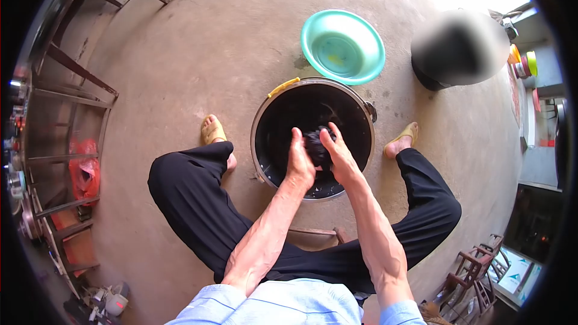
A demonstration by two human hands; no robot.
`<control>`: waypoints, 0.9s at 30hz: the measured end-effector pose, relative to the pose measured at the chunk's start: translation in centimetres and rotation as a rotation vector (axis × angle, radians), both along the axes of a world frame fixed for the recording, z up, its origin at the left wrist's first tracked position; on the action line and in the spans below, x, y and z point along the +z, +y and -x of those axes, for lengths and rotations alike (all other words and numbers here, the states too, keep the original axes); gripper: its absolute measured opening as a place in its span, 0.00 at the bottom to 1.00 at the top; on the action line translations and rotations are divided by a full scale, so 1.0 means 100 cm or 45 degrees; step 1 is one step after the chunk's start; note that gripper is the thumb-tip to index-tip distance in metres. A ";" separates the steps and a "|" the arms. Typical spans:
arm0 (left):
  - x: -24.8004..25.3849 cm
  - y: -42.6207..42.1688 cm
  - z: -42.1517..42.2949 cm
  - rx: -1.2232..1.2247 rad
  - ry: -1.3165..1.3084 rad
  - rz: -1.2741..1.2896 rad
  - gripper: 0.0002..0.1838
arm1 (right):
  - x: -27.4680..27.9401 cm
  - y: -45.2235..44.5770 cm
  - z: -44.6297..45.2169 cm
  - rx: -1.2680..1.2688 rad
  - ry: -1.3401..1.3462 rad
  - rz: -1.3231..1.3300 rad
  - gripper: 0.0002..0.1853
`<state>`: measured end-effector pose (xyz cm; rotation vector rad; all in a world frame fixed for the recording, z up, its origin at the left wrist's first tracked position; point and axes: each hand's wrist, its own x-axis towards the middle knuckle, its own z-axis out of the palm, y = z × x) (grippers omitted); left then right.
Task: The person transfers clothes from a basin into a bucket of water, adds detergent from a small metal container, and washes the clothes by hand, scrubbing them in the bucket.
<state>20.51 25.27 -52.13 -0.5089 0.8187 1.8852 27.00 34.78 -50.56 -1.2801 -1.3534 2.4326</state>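
A round metal-rimmed bucket (253, 129) stands on the floor between my feet, its inside black, with small pale bits near the front wall. My left hand (300, 161) and my right hand (341, 157) are over its mouth, palms turned toward each other. Between them they press a black, ridged clump (317, 146); whether it is cloth or some other material I cannot make out. The fingers of both hands curve round its sides, and the palms partly hide it. A yellow grip (283, 87) lies along the bucket's back left rim.
Behind the bucket rests a light green plastic basin (373, 72). A dark, blurred round object (430, 75) stands farther right. Wooden racks (78, 99) with a red plastic bag (85, 171) line the left side. A small wooden chair (475, 268) is at the lower right.
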 end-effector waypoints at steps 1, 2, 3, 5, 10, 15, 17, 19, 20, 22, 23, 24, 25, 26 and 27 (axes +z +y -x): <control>0.006 0.001 -0.008 -0.082 0.016 -0.025 0.37 | -0.006 -0.004 -0.002 -0.029 -0.031 -0.203 0.45; 0.004 0.004 -0.017 -0.088 0.110 -0.174 0.38 | -0.009 -0.001 -0.007 -0.025 -0.009 -0.242 0.43; 0.006 0.005 -0.022 -0.100 0.206 -0.321 0.39 | -0.008 0.003 -0.011 -0.026 0.013 -0.279 0.41; 0.007 -0.002 -0.020 -0.170 0.169 -0.316 0.39 | -0.011 0.013 -0.015 -0.117 0.136 -0.246 0.24; 0.024 -0.016 -0.008 -0.121 0.028 0.473 0.39 | 0.020 0.031 0.001 -0.269 0.235 -0.367 0.15; -0.029 -0.013 0.009 -0.152 -0.442 -0.208 0.37 | 0.058 -0.042 -0.013 0.522 0.339 -1.514 0.16; -0.010 -0.017 0.021 -0.188 -0.547 -0.163 0.33 | 0.057 -0.073 -0.021 0.463 0.194 -1.544 0.15; -0.046 -0.038 0.007 -0.307 -0.558 -0.343 0.30 | 0.051 -0.084 -0.020 0.327 0.145 -1.538 0.13; -0.091 -0.045 -0.007 -0.213 -0.435 -0.536 0.28 | 0.045 -0.089 -0.018 0.326 0.138 -1.524 0.13; -0.058 -0.030 -0.016 0.060 0.074 -0.050 0.23 | 0.019 -0.087 -0.012 0.185 -0.102 -1.522 0.13; -0.099 -0.036 -0.024 0.084 -0.030 -0.118 0.19 | -0.005 -0.077 -0.006 0.070 -0.179 -1.545 0.14; -0.082 -0.021 -0.021 0.135 -0.059 0.109 0.18 | -0.031 -0.060 -0.003 0.041 -0.291 -1.446 0.17; -0.053 -0.005 -0.019 0.192 -0.089 0.344 0.16 | -0.025 -0.042 0.004 0.023 -0.415 -1.178 0.19; -0.061 -0.001 -0.022 0.185 0.060 0.448 0.16 | -0.038 -0.025 0.007 0.011 -0.552 -1.097 0.18; -0.049 0.005 -0.017 0.098 0.175 0.539 0.15 | -0.057 -0.008 0.002 0.032 -0.401 -1.053 0.19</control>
